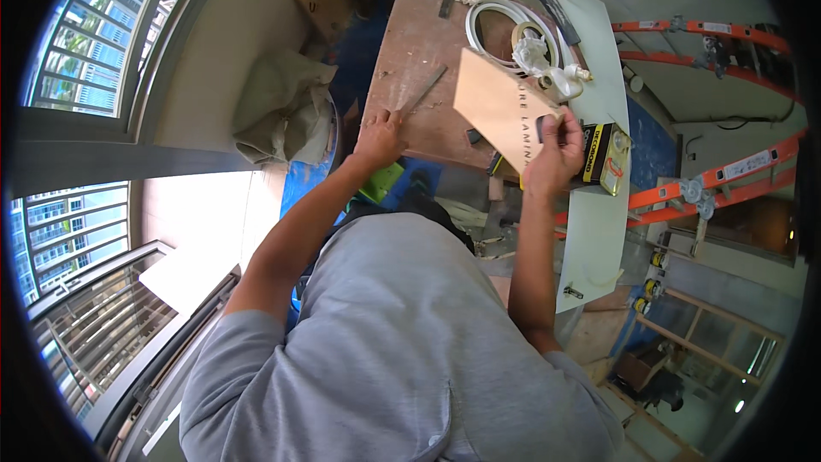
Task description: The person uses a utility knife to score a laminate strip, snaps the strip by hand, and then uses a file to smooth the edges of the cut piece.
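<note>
The right hand [554,156] pinches a tan printed panel [489,104] by its right-hand edge, aslant over the right side of the desk [405,34]; the left hand [380,139] lies flat beside a thin grey strip [428,85]. Gripped at one edge only, the panel could swing if the pinch slackens, perhaps knocking the white coil [473,34] or the yellow-and-black tin [612,160].

We see a wooden workbench [409,38], matt and scuffed, with a dull, metal-looking grey strip [428,87] lying on it and a smooth, matt, card-like tan sheet [492,107] above it. Toward its right side we find a smooth, plastic-looking white coil [471,27] and a glossy pale panel [594,244]; left of it, rough, creased cloth [284,103].
</note>
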The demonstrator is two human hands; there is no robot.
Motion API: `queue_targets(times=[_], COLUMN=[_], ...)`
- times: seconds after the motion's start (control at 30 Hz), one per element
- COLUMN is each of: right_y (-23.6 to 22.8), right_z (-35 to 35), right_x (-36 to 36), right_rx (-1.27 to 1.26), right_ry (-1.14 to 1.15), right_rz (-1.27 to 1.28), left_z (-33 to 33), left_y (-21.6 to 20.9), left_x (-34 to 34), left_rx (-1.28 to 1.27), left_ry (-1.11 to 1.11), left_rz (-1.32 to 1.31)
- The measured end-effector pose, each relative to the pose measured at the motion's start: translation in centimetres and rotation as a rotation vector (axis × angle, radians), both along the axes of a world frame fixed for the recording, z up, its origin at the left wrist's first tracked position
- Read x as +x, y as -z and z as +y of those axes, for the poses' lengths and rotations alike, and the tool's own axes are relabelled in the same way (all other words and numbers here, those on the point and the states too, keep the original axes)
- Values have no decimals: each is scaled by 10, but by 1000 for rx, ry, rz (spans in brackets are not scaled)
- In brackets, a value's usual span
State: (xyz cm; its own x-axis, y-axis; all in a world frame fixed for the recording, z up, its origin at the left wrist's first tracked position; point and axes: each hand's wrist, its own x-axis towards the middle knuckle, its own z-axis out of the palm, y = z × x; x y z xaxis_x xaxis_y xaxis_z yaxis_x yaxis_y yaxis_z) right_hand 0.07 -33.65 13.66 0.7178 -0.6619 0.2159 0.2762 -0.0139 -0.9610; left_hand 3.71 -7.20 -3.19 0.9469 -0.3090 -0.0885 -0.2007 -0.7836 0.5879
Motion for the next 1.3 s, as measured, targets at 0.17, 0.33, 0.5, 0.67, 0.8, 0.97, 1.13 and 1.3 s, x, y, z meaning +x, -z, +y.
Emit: queue_targets(times=[0.17, 0.33, 0.5, 0.67, 0.8, 0.97, 1.13, 1.3], right_y=[26, 15, -73, -141, -155, -141, -103, -27], right_z=[0, -38, -89, -140, -177, -210, -156, -110], right_x=[-4, -14, -29, -54, -96, -149, -148, -124], right_rx=[76, 156, 27, -106, -140, -221, -218, 96], right_ry=[-39, -29, 26, 217, 310, 282, -5, -285], right_rz=[22, 14, -176, -326, -392, -264, -37, 36], left_z=[-26, -23, -55, -107, -130, -130, -93, -64], left_y=[38, 43, 36, 48, 47, 36, 7, -86], left_x=[23, 27, 28, 34, 17, 4, -4, 18], left_rx=[246, 209, -10, -106, -98, -115, -652, -1267], left_ry=[-119, -190, 53, 273, 257, 333, 2, -46], left_rz=[-47, -80, -157, 40, 68, 254, 818, 999])
